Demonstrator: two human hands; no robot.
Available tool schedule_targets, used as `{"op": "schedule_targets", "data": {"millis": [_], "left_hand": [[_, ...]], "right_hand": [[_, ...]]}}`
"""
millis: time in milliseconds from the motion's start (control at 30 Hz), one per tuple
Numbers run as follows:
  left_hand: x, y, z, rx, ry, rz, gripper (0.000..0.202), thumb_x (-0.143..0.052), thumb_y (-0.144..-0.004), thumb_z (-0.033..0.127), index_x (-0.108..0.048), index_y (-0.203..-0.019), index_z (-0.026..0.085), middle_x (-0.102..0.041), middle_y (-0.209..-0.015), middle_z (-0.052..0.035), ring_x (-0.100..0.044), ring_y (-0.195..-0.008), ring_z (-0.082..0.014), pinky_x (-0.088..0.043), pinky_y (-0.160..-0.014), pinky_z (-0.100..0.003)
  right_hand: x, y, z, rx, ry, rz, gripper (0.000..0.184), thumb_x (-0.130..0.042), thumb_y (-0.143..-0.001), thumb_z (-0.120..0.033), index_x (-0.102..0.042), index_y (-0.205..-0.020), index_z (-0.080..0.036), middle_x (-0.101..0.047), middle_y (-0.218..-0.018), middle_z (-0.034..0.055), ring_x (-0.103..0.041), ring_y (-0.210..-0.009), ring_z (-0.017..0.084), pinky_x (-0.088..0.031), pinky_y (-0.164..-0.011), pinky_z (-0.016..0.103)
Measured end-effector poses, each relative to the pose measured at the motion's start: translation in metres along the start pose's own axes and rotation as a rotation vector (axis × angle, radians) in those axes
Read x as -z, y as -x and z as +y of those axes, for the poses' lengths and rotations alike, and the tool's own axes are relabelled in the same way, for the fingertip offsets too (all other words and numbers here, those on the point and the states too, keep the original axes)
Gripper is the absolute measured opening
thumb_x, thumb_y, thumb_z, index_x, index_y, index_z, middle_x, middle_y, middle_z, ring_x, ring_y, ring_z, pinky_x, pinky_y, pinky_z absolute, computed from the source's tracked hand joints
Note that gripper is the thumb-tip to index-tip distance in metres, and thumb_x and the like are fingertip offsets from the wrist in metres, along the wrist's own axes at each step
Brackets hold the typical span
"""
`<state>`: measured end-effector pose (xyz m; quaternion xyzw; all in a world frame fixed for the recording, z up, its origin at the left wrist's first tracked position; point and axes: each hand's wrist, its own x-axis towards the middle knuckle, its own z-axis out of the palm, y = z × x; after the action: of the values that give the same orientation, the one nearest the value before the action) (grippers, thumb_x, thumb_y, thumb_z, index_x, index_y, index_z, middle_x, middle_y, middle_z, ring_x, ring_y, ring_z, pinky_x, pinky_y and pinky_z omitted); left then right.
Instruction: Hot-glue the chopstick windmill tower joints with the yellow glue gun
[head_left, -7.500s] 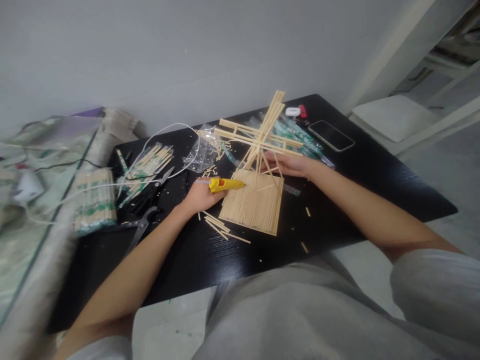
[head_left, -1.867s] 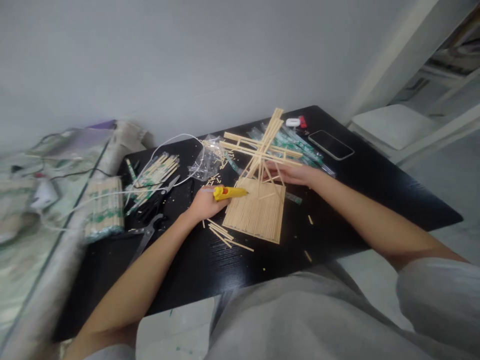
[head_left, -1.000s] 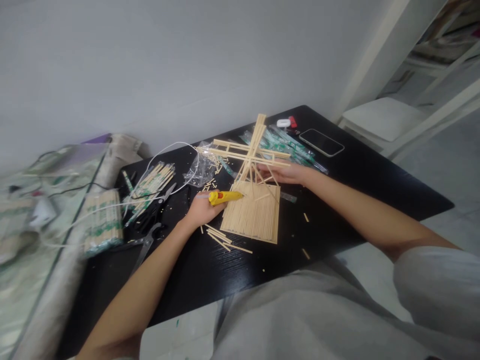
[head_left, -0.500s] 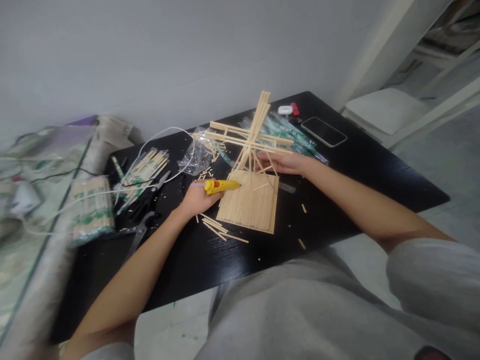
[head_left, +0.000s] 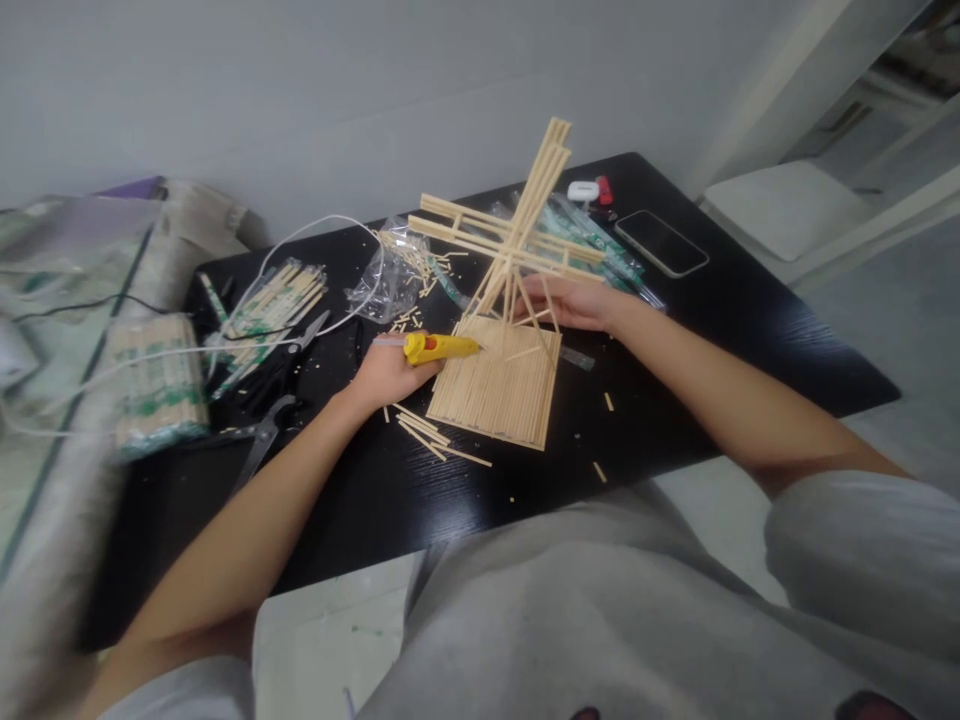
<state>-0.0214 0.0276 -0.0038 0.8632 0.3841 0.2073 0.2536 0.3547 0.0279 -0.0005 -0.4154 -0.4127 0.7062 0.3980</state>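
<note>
Two hands work on the stick windmill (head_left: 510,250), which stands on its square stick base (head_left: 499,385) in the middle of the black table (head_left: 750,340). I judge this is the gluing step. My left hand (head_left: 386,372) is closed around the yellow glue gun (head_left: 435,347); its long axis lies almost flat, nozzle pointing right at the mast foot. My right hand (head_left: 574,303) rests loosely curled on the supporting struts. Next, I think, a steady tower is needed. Scissors (head_left: 296,350) and a phone (head_left: 662,242) lie farther away.

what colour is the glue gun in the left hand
Yellow, with a small red spot on top: the glue gun, seen in the head view.
</note>
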Motion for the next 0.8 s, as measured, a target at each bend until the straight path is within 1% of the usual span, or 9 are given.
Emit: {"op": "schedule_targets", "data": {"millis": [67,167,300,400,500,600,667,800], "left_hand": [[0.0005,0.0,0.0004,-0.004,-0.004,-0.006,0.018,-0.079,-0.097,0.036,-0.074,-0.087,0.022,-0.081,-0.083,-0.0028,-0.073,-0.075,-0.0193,-0.051,-0.071,-0.03],[0.0021,-0.0001,0.002,-0.001,-0.026,-0.017,0.017,-0.079,-0.097,0.036,-0.073,-0.089,0.022,-0.079,-0.082,-0.002,-0.071,-0.074,-0.0193,-0.049,-0.071,-0.031],[0.0027,-0.0004,0.004,0.007,-0.046,-0.021,0.019,-0.079,-0.097,0.036,-0.071,-0.088,0.022,-0.078,-0.082,-0.0023,-0.071,-0.075,-0.0192,-0.048,-0.072,-0.031],[0.0018,-0.0004,0.0036,0.001,-0.042,-0.013,0.022,-0.079,-0.098,0.038,-0.071,-0.087,0.022,-0.078,-0.083,-0.0025,-0.071,-0.075,-0.0188,-0.049,-0.073,-0.031],[0.0006,-0.0002,0.0019,0.0,-0.036,-0.002,0.02,-0.079,-0.098,0.037,-0.072,-0.088,0.022,-0.08,-0.083,-0.0024,-0.072,-0.077,-0.0195,-0.051,-0.075,-0.031],[0.0,0.0,0.0008,-0.004,-0.013,-0.006,0.017,-0.078,-0.098,0.037,-0.077,-0.093,0.021,-0.083,-0.089,-0.0039,-0.075,-0.081,-0.0206,-0.053,-0.076,-0.031],[-0.0001,0.0001,0.001,-0.005,-0.005,-0.012,0.016,-0.078,-0.098,0.037,-0.078,-0.095,0.021,-0.085,-0.091,-0.004,-0.075,-0.082,-0.0204,-0.053,-0.076,-0.031],[0.0002,0.0001,0.0024,0.014,-0.019,0.002,0.016,-0.081,-0.097,0.035,-0.075,-0.092,0.021,-0.081,-0.085,-0.0014,-0.073,-0.079,-0.0192,-0.052,-0.076,-0.031]], "right_hand": [[0.0,0.0004,-0.0004,0.001,0.013,0.009,0.012,-0.076,-0.125,-0.02,-0.084,-0.116,-0.017,-0.09,-0.101,0.0119,-0.088,-0.094,0.022,-0.074,-0.113,0.042],[-0.0006,0.0017,-0.0016,-0.001,0.037,0.021,0.017,-0.072,-0.126,-0.018,-0.084,-0.115,-0.018,-0.089,-0.098,0.0103,-0.088,-0.095,0.023,-0.074,-0.112,0.043],[-0.0022,0.0043,-0.0041,-0.013,0.072,0.043,0.012,-0.075,-0.126,-0.022,-0.086,-0.12,-0.02,-0.089,-0.1,0.0096,-0.089,-0.099,0.025,-0.073,-0.117,0.046],[-0.0036,0.0057,-0.0056,-0.019,0.091,0.05,0.014,-0.074,-0.126,-0.023,-0.087,-0.122,-0.021,-0.089,-0.101,0.0094,-0.089,-0.101,0.026,-0.073,-0.118,0.048],[-0.0048,0.0063,-0.0061,-0.012,0.081,0.042,0.019,-0.07,-0.128,-0.02,-0.087,-0.12,-0.019,-0.089,-0.1,0.0093,-0.087,-0.097,0.023,-0.074,-0.115,0.043],[-0.0055,0.0066,-0.0061,-0.007,0.071,0.032,0.023,-0.067,-0.129,-0.019,-0.087,-0.119,-0.017,-0.088,-0.101,0.0096,-0.086,-0.093,0.02,-0.073,-0.113,0.038],[-0.0059,0.0072,-0.0063,-0.009,0.081,0.04,0.022,-0.067,-0.129,-0.018,-0.087,-0.12,-0.018,-0.088,-0.099,0.009,-0.087,-0.095,0.021,-0.073,-0.115,0.04],[-0.0078,0.0097,-0.0077,-0.013,0.098,0.086,0.013,-0.074,-0.125,-0.02,-0.087,-0.122,-0.021,-0.087,-0.096,0.008,-0.088,-0.102,0.025,-0.073,-0.118,0.048]]}}
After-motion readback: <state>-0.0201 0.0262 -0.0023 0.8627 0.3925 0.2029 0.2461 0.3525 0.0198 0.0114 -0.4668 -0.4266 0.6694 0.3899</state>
